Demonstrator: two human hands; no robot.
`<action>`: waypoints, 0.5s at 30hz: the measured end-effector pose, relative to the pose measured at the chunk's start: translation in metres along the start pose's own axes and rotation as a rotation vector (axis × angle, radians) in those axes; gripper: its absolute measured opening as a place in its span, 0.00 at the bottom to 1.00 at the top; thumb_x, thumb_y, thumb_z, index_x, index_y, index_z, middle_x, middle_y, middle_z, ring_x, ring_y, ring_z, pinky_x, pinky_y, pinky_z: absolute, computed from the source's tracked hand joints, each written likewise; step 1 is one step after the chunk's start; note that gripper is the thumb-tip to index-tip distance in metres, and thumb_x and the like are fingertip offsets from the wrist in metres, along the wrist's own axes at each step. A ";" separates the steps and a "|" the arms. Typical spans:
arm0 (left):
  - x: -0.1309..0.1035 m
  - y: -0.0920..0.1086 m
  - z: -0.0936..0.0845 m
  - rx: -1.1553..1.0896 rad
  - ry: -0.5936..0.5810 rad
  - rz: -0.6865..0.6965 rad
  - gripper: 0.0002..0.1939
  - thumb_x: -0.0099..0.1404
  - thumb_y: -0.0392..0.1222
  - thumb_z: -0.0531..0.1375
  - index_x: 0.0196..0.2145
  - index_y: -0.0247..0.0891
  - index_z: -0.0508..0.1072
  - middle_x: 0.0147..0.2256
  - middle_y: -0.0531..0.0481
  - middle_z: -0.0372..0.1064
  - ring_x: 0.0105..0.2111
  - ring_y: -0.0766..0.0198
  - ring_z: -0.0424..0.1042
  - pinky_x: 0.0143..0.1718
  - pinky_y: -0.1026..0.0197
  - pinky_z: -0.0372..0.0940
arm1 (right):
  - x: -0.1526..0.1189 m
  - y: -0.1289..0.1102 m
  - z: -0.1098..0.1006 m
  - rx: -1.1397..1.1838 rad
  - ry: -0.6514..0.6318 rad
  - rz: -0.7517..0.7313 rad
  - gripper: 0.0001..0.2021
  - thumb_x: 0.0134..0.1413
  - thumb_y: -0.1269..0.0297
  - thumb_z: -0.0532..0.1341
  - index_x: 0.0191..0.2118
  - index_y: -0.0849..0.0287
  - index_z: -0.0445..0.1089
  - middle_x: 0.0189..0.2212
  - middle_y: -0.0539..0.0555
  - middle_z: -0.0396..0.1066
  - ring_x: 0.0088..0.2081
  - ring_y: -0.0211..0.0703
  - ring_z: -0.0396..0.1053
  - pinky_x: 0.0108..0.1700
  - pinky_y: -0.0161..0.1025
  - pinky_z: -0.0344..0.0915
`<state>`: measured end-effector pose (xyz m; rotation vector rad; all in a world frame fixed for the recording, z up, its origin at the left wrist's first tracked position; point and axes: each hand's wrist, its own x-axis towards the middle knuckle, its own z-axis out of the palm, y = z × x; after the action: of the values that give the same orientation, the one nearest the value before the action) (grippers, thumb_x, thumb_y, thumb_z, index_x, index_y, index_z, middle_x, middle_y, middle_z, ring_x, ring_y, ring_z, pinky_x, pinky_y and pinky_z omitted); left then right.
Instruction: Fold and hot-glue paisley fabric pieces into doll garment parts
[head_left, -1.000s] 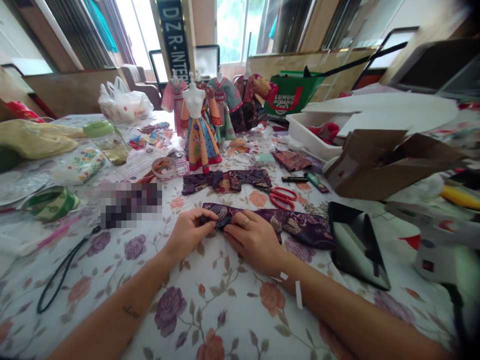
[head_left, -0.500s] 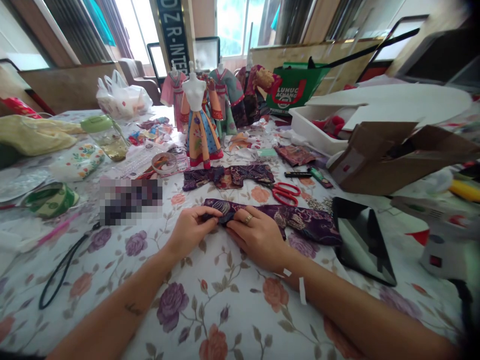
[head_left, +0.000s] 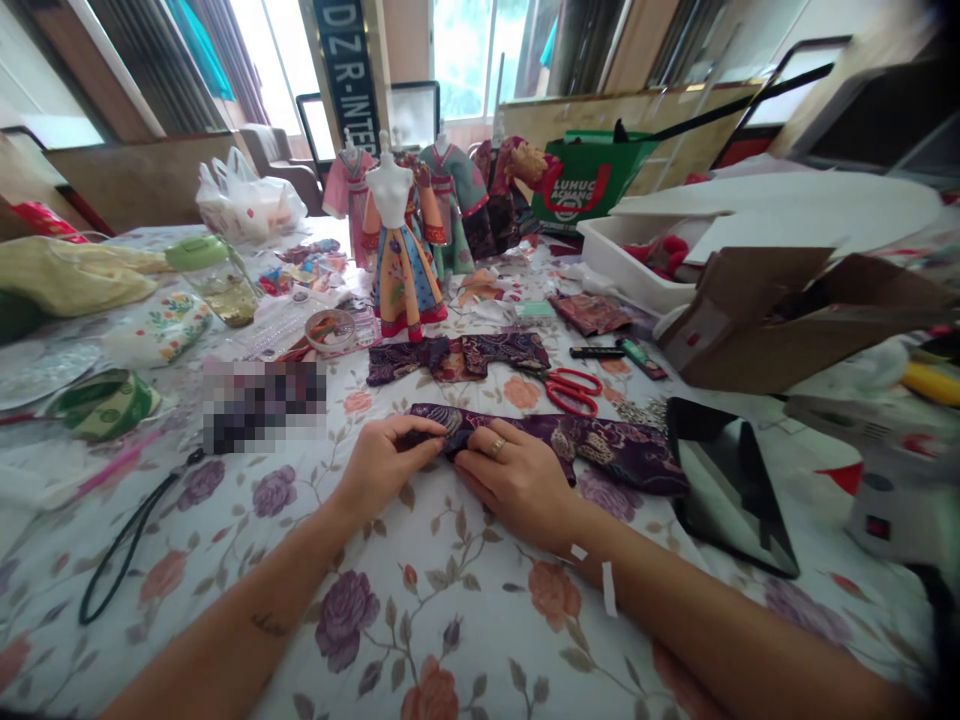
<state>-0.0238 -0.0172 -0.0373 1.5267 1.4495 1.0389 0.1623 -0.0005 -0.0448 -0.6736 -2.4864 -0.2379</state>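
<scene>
A long strip of dark purple patterned cloth [head_left: 622, 452] lies across the flowered tablecloth [head_left: 480, 620]. My left hand [head_left: 382, 460] pinches the cloth near its left end between thumb and fingers. Close beside it on the right, my right hand [head_left: 517, 475], with a ring on one finger, grips the same cloth with bent fingers. The fingertips are a short way apart, and the cloth between them is bunched. Just beyond lies a second purple patterned piece [head_left: 506, 352] with a reddish middle. Red-handled scissors [head_left: 574, 390] rest between the two pieces.
Small mannequins in dresses [head_left: 401, 250] stand behind the cloth. A black tablet [head_left: 727, 480] and an open cardboard box [head_left: 750, 320] are at right. On the left are green tape [head_left: 109, 403], a lidded jar [head_left: 217, 280] and a dark cord loop [head_left: 124, 545].
The view has shifted very slightly. Both hands keep their hold on the cloth, with only slight movement of the cloth between the fingertips.
</scene>
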 end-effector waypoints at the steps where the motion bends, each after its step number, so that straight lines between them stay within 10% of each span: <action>1: 0.000 0.000 0.000 -0.009 -0.001 -0.005 0.10 0.55 0.42 0.62 0.35 0.39 0.78 0.14 0.56 0.66 0.14 0.69 0.63 0.13 0.69 0.55 | 0.000 0.000 0.000 0.002 -0.004 -0.006 0.14 0.62 0.71 0.52 0.27 0.62 0.70 0.25 0.54 0.65 0.27 0.40 0.57 0.33 0.38 0.59; 15: 0.000 0.001 0.001 -0.027 0.045 -0.024 0.09 0.54 0.39 0.63 0.35 0.38 0.78 0.15 0.56 0.67 0.14 0.71 0.63 0.13 0.69 0.55 | 0.000 -0.001 0.000 0.069 -0.008 0.061 0.12 0.61 0.70 0.52 0.31 0.61 0.71 0.27 0.55 0.66 0.32 0.42 0.61 0.38 0.38 0.62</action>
<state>-0.0225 -0.0172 -0.0370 1.4719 1.4751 1.0812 0.1616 -0.0014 -0.0444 -0.7218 -2.4653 -0.1262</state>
